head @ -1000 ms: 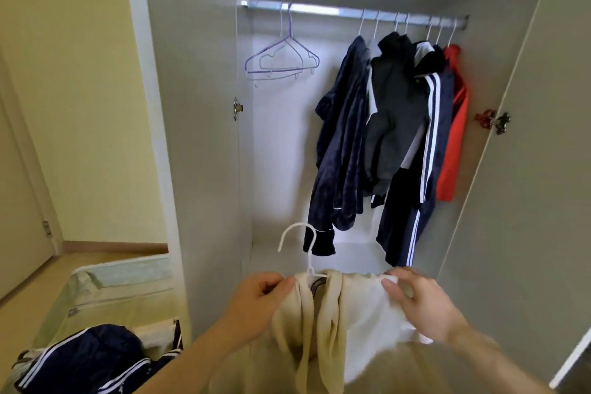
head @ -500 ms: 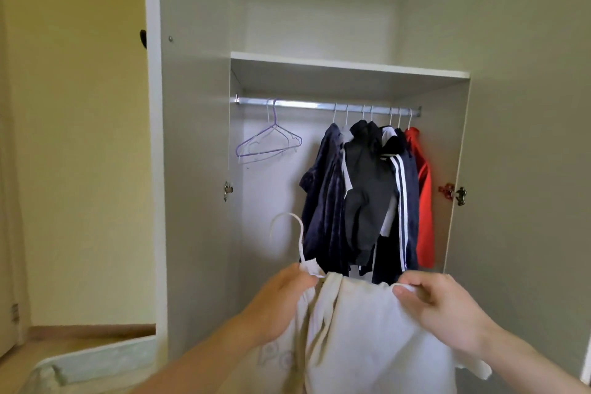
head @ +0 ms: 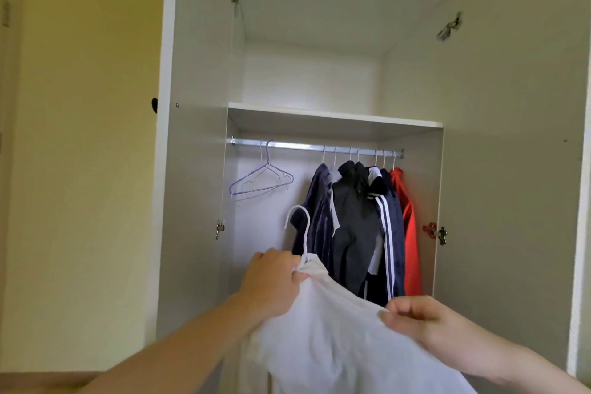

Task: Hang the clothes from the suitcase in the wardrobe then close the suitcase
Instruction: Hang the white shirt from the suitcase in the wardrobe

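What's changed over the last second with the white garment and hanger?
Both hands, left and right, have lifted the white garment on its white hanger toward the rail; the suitcase has left view. Grips are unchanged, and the hung clothes and purple hangers stayed put.

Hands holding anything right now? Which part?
Both hold one white cloth garment on a white plastic hanger. The left hand grips it near the hanger's neck; the right hand pinches its upper edge at the other shoulder.

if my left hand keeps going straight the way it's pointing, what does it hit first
Probably the navy garment hanging just beyond the left hand and its white hanger; depth is hard to judge.
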Demonstrator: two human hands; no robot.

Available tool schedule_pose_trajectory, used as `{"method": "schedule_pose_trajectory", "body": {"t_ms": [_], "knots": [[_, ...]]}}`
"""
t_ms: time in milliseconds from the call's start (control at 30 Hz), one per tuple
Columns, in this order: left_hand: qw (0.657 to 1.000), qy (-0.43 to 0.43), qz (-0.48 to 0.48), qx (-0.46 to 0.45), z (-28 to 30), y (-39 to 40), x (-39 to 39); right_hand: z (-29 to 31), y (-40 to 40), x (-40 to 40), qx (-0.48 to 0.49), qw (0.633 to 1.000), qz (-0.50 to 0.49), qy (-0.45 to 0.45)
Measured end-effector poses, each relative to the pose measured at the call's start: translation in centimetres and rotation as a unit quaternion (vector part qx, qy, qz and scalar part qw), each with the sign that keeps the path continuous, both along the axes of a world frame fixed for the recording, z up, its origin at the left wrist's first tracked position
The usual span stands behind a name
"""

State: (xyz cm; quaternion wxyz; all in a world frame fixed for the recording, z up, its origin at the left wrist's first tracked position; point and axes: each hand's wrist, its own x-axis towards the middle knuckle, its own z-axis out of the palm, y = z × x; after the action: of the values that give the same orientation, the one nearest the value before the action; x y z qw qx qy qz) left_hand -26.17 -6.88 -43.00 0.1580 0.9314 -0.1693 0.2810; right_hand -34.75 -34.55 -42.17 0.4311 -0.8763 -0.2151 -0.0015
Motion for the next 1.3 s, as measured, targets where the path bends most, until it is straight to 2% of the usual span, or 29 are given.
{"method": "schedule_pose_trajectory", "body": {"t_ms": [133, 333, 500, 700, 867, 1067, 1300], "knots": [[0.999, -0.041, 0.014, 0.015, 2.2, -1.5, 3.0, 0.5, 0.7, 1.3, 0.154, 0.983, -0.007, 0.096], [0.996, -0.049, 0.051, 0.06, 4.9, -4.2, 6.1, 0.8, 4.8, 5.1, 0.261, 0.96, -0.091, 0.036], [0.993, -0.066, 0.049, 0.081, 6.4, -5.0, 7.7, 1.6, 5.4, 8.3, 0.286, 0.95, -0.126, 0.02], [0.998, -0.046, 0.046, 0.014, 9.2, -4.1, 8.8, 2.9, 5.6, 10.8, 0.26, 0.954, -0.143, -0.045], [0.998, -0.037, 0.045, 0.002, 11.4, -1.3, 10.1, 5.0, 7.6, 14.2, 0.272, 0.946, -0.162, -0.074], [0.991, -0.055, 0.105, 0.063, 14.6, 1.2, 13.6, 7.8, 10.9, 19.6, 0.297, 0.936, -0.175, -0.07], [0.971, -0.126, 0.161, 0.121, 22.5, 2.8, 16.7, 11.0, 12.4, 25.5, 0.368, 0.91, -0.181, -0.061]]}}
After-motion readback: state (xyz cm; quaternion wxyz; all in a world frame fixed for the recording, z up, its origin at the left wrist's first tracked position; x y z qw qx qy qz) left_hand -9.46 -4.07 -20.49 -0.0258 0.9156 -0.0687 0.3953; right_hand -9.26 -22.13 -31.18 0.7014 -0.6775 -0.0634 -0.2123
